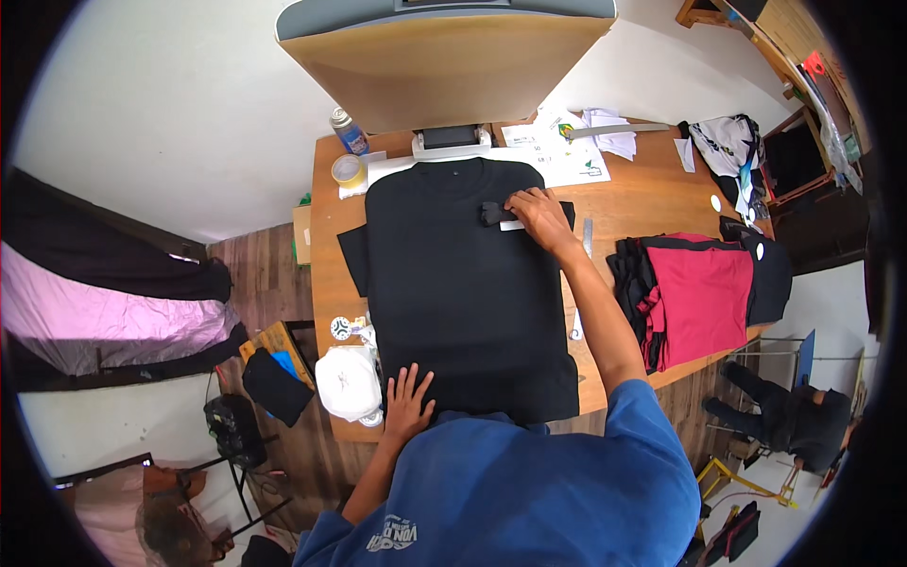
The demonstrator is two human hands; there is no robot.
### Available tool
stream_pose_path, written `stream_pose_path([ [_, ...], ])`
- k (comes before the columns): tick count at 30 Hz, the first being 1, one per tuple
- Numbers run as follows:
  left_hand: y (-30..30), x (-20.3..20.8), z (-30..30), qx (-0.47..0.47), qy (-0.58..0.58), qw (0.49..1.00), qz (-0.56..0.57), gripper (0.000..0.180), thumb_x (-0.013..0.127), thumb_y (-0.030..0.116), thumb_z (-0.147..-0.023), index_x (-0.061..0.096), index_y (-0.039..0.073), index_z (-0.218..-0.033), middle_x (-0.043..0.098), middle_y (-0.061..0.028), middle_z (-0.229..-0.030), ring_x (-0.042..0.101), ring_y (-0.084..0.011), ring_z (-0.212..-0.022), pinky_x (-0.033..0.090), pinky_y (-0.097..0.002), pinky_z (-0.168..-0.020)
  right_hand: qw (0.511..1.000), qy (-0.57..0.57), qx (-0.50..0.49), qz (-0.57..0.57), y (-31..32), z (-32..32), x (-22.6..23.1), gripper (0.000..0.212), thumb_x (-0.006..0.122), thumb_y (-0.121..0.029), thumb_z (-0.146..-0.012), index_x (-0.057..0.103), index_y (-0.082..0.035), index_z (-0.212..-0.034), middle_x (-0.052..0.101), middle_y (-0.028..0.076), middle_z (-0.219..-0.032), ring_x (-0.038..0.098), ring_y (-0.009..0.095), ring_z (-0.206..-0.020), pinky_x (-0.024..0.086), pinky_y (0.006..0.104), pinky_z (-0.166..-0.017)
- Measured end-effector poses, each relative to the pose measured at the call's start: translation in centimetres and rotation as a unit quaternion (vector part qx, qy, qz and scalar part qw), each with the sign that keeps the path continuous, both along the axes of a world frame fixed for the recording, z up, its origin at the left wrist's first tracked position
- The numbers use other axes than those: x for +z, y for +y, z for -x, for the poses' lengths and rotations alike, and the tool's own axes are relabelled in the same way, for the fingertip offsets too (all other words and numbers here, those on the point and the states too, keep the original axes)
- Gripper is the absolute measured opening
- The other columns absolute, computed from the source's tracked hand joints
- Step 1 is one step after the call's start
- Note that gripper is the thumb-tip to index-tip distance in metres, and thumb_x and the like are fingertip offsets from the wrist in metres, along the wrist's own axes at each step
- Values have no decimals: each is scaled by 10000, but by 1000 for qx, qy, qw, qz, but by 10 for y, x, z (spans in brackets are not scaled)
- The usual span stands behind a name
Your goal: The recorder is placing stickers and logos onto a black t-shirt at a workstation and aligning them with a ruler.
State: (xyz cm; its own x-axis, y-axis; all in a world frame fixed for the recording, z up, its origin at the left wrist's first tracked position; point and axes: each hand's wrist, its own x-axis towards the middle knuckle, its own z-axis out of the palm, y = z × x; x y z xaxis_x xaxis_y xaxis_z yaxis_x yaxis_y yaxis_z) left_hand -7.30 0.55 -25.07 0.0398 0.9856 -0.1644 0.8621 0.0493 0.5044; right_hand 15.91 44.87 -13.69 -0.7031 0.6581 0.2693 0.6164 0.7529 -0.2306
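A black T-shirt [463, 302] lies spread out, collar away from me, below the raised tan plate of a press. My left hand [408, 402] rests on the shirt's lower left corner with its fingers spread. Over the chest, toward the right sleeve, my right hand [539, 215] has its fingers closed on a small bunched black cloth [492, 214]. A short white strip [511, 225] shows beside the fingers, partly covered by them.
The press's raised plate [444, 76] overhangs the far side. Folded black and red shirts [699, 293] are stacked at right. A metal ruler [588, 236], spray can [350, 132], tape roll [348, 171] and white bundle [348, 383] surround the shirt. Another person [812, 416] is at far right.
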Motion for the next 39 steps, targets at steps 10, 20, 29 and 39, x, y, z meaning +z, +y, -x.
stream_pose_path([
  [10,-1,-5,0,-4,7,1000,-24,696,640,360,-964,393,190,-1592,227,-184,-1693,189,-408,-1563,111,-605,-1245,999,33,4,20,-3,0,-14,82,626,-105,-956,676,-124,-1017,693,25,-1026,629,261,-989,459,391,-850],
  [20,-4,-4,-2,-1,12,999,-30,698,644,358,-956,398,196,-1589,231,-181,-1692,186,-403,-1565,114,-604,-1245,1000,19,-16,-15,-28,-5,1,76,638,-104,-946,687,-111,-1004,691,24,-1030,630,251,-993,452,390,-858],
  [29,-3,-2,-3,-1,13,999,-36,736,670,345,-939,379,198,-1598,219,-179,-1695,184,-408,-1563,111,-607,-1245,999,34,-36,-9,-36,-5,-12,79,638,-98,-946,693,-115,-1000,697,36,-1061,628,274,-1046,454,399,-842],
  [39,-14,-3,-6,0,26,999,-31,733,655,338,-936,377,215,-1602,241,-158,-1691,207,-371,-1563,143,-583,-1249,998,34,-48,-20,-32,-2,11,95,638,-82,-935,691,-117,-1005,700,23,-1035,631,252,-1022,452,409,-857],
])
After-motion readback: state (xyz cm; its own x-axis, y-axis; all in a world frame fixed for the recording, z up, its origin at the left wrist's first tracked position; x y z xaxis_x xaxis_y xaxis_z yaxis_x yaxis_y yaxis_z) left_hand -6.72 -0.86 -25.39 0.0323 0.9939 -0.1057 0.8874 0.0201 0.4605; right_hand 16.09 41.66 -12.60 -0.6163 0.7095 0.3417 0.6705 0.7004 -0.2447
